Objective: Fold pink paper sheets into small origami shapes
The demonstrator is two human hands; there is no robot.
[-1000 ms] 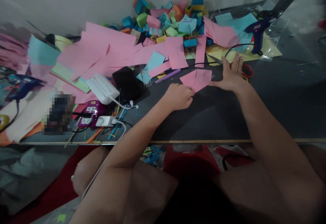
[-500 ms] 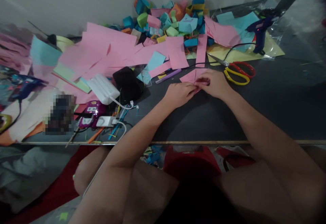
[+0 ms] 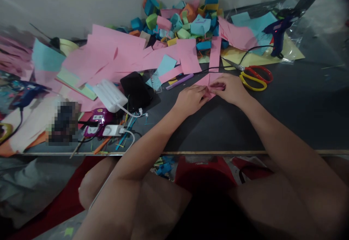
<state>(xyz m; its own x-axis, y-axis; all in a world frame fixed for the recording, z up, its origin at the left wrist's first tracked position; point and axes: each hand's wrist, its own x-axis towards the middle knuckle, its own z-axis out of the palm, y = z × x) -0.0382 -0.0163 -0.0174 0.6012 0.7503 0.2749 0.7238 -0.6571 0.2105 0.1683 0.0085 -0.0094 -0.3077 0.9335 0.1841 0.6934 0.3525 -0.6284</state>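
Observation:
A small piece of pink paper with crease lines lies on the dark table between my two hands. My left hand holds its near left side, fingers bent and closed on the edge. From the right, my right hand pinches the paper near its middle, thumb and fingertips together. The fingertips almost meet, and they hide part of the paper. Just right of my right hand lie scissors with one red and one yellow handle loop. A purple pen-like stick rests beyond my left hand.
Folded coloured paper pieces are heaped against the wall. Large pink sheets spread leftward. A blue glue gun stands at the back right, its black cord crossing behind my hands. A white power bank and black phone-like object lie left.
My left hand has shifted slightly, its fingers spreading a little back from the right fingertips, so more of the pink paper shows between the hands. My right hand stays almost in place.

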